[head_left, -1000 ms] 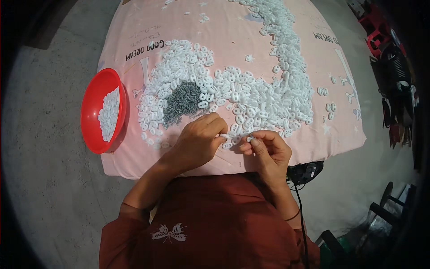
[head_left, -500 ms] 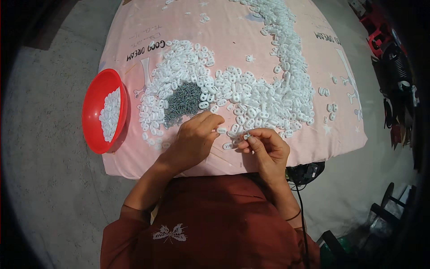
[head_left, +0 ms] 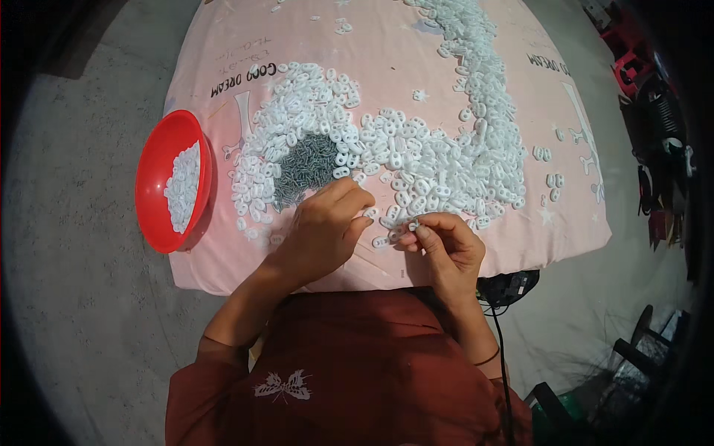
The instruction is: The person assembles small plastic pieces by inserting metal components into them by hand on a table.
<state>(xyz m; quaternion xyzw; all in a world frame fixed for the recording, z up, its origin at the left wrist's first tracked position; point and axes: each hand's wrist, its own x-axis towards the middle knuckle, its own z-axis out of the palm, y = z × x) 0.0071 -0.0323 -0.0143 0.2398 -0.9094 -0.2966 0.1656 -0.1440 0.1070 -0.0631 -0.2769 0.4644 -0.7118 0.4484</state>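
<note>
My left hand is over the pink cloth just in front of a heap of small dark grey screws. Its fingers are bent, with thumb and forefinger apart beside a loose white oval plastic piece; the other fingertips are hidden. To its right, my right hand pinches a small white plastic piece between thumb and forefinger. White two-holed oval pieces lie in a broad pile beyond both hands, and more ring the screws on the far and left sides.
A red bowl partly filled with white pieces stands at the table's left edge. The pink cloth covers the table. Several loose pieces lie at the right. A black cable hangs near my right forearm.
My left thumb has moved away from the forefinger, toward the loose white piece. My right hand keeps its pinch and has turned the held piece slightly. The whole view has shifted a little.
</note>
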